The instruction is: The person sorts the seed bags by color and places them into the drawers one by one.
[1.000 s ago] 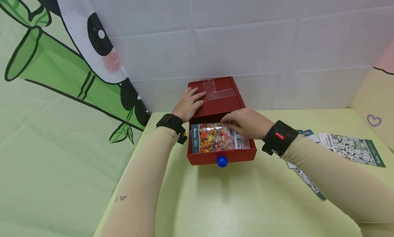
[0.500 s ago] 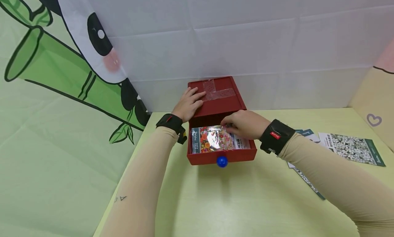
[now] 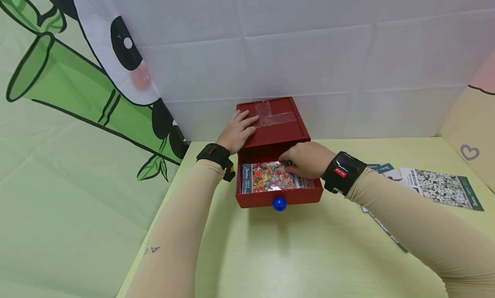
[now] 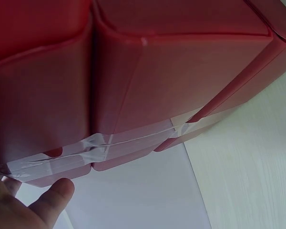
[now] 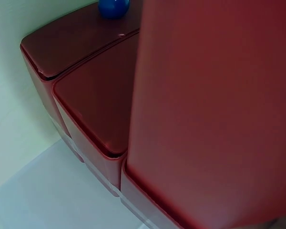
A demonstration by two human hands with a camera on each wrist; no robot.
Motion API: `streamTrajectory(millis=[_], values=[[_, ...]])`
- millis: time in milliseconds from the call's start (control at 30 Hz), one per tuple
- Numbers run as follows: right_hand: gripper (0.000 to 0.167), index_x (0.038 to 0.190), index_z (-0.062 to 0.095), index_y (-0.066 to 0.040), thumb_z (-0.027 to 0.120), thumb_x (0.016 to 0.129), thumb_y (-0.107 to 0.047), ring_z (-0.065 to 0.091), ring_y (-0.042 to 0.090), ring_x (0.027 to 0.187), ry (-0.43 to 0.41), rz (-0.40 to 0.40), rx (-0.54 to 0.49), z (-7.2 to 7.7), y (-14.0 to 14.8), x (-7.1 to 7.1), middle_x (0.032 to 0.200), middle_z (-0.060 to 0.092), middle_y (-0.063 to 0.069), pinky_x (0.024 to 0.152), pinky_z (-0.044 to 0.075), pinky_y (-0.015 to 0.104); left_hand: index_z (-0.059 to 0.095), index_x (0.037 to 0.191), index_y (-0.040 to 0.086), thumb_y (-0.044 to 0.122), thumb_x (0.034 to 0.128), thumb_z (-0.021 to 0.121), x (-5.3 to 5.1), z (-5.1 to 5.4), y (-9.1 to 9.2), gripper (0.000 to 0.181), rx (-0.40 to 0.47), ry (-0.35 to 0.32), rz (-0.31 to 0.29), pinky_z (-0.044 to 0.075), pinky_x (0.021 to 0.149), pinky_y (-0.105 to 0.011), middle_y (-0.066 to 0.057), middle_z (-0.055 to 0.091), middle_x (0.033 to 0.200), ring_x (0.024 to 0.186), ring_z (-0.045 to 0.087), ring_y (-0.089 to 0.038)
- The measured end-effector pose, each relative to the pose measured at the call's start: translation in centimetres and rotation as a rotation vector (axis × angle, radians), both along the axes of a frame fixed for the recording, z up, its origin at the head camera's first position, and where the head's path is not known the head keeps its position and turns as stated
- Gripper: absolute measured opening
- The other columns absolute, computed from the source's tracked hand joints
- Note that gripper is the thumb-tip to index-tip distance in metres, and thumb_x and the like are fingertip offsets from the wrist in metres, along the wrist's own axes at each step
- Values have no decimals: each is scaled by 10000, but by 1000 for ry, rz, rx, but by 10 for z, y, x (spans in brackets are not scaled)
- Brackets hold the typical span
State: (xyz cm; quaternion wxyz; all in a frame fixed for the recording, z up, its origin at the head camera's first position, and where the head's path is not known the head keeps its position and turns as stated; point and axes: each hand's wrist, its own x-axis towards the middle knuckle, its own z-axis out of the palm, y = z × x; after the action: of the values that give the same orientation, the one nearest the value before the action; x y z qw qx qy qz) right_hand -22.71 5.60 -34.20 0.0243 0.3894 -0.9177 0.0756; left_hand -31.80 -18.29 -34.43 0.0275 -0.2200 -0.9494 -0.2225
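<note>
Left hand (image 3: 236, 132): spread wide, laid on the left edge of the top of a dark-red, box-shaped drawer unit (image 3: 280, 134).
Right hand (image 3: 305, 159): narrowed, its fingers curled; a rectangular, glossy packet printed with many-coloured flowers (image 3: 267, 177) is pinched near its far edge.
Flower packet: lying in a red pulled-out drawer (image 3: 255, 200), mostly to the left of the right hand; its right part is partly covered by that hand.
Blue knob: a round, shiny blue knob (image 3: 279, 204) is fixed to the drawer's front, nearer the wearer than both hands.
Tape: strips of clear tape (image 3: 280, 118) are stuck to the unit's top, just right of the left fingertips.
Other packets: a packet with white blossoms and a dark-green band (image 3: 444, 187) is placed well to the right of the right hand; further packets (image 3: 384, 169) are partly hidden by the right forearm.
Table: a pale yellow-green surface (image 3: 239, 255) is seen below both hands.
Backdrop: a pale cloth with a panda-and-bamboo print (image 3: 77, 87) is seen left of the left hand.
</note>
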Motion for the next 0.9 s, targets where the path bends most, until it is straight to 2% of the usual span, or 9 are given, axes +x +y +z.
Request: streamTrajectory(millis=[367, 733, 900], values=[[397, 1223, 671, -66, 707, 884, -269, 645, 241, 1020, -10, 35, -15, -3, 4, -4, 1105, 692, 88, 912, 513, 416, 403, 1481, 193, 304, 1030, 375, -1, 0, 3, 465, -1, -5, 5, 77, 1181, -438, -94, 201, 1585, 1471, 25, -285], [345, 1215, 674, -72, 679, 906, -224, 609, 211, 1037, -80, 58, -172, 2, 11, -6, 1116, 673, 62, 929, 504, 414, 409, 1479, 200, 312, 1023, 376, -3, 1, 5, 471, 5, -9, 23, 93, 1178, -449, -90, 207, 1585, 1470, 29, -280], [343, 1221, 664, -88, 680, 906, -222, 595, 224, 1060, -37, 24, -248, 9, 21, 5, 1142, 660, 58, 906, 516, 428, 401, 1483, 203, 316, 1025, 376, -4, 1, 6, 473, -5, -14, 25, 86, 1179, -450, -86, 199, 1587, 1471, 22, -276]])
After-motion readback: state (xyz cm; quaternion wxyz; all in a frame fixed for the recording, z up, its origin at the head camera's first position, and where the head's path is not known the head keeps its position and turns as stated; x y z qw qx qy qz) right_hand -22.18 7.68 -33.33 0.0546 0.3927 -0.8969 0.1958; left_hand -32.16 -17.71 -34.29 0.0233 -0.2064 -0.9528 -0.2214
